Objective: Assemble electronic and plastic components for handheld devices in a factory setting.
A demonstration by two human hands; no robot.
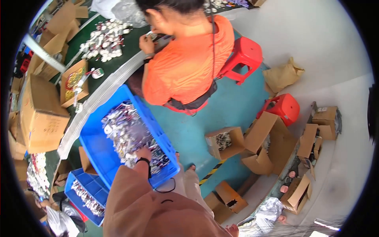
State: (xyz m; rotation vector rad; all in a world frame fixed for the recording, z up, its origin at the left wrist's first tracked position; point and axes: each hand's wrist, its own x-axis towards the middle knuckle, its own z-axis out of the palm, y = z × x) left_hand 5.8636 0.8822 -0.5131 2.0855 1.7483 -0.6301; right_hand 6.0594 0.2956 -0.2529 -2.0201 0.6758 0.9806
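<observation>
Hand (144, 153) amid jumbled parts (128, 130), rectangular plastic bin (94, 136)

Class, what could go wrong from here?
The left hand is among loose small pieces in the big blue bin: sharp edges, if any, might scratch it, and lifting carelessly could spill some. Cartons on the floor might trip someone passing.

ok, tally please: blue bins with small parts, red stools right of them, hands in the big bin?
Blue bins: 2 (big bin, smaller bin)
Red stools: 3 (seat under the co-worker, upper stool, lower stool)
Hands in big bin: 1 (left hand)
Total: 6
</observation>
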